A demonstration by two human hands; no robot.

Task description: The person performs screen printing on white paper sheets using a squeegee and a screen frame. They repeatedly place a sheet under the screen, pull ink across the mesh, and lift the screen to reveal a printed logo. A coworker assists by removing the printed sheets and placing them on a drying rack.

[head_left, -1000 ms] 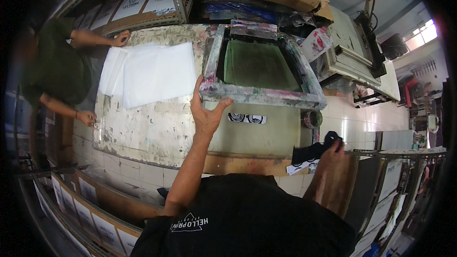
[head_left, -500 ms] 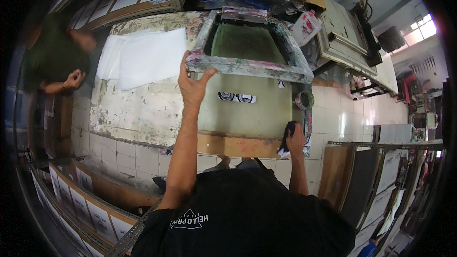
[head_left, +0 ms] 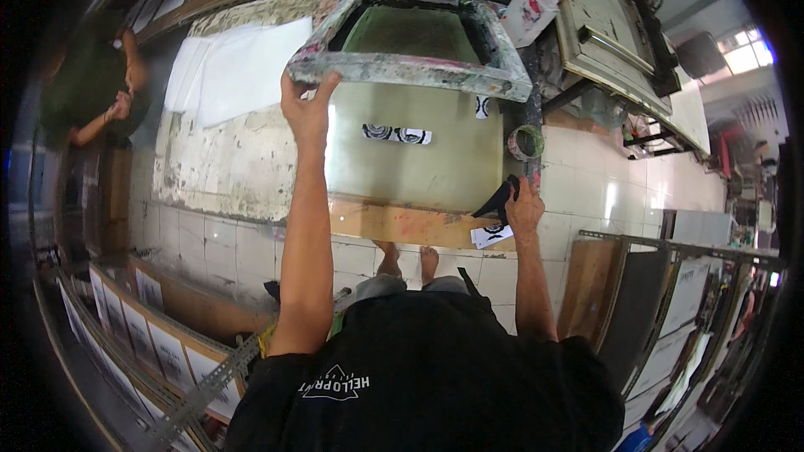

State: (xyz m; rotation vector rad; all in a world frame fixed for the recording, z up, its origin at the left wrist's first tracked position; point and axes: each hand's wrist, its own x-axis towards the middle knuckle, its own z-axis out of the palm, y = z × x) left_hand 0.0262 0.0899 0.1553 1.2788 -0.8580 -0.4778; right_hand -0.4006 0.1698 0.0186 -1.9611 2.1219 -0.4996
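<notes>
My left hand [head_left: 307, 109] grips the near left corner of a paint-stained screen printing frame [head_left: 410, 69], whose near side is tilted up. Below the frame lies a pale, glossy plate [head_left: 427, 172]. On the plate rests a white strip with round black prints [head_left: 398, 134]; a second printed piece [head_left: 482, 107] peeks out under the frame's right end. My right hand [head_left: 524, 208] holds a bunched black cloth [head_left: 496, 202] at the plate's near right corner. Just beneath it are white slips with black prints [head_left: 491, 237] on the wooden front edge [head_left: 394, 222].
A roll of tape [head_left: 525, 143] sits right of the plate. White sheets [head_left: 247, 67] lie on the worn table to the left. At far left stands another person [head_left: 92, 88], hands together. A stained white container [head_left: 529, 12] is behind, and racks [head_left: 678, 251] flank both sides.
The view has shifted a little. My right hand has turned and the black cloth now spreads left over the near corner. My left hand still holds the frame. The other person's hands have come together.
</notes>
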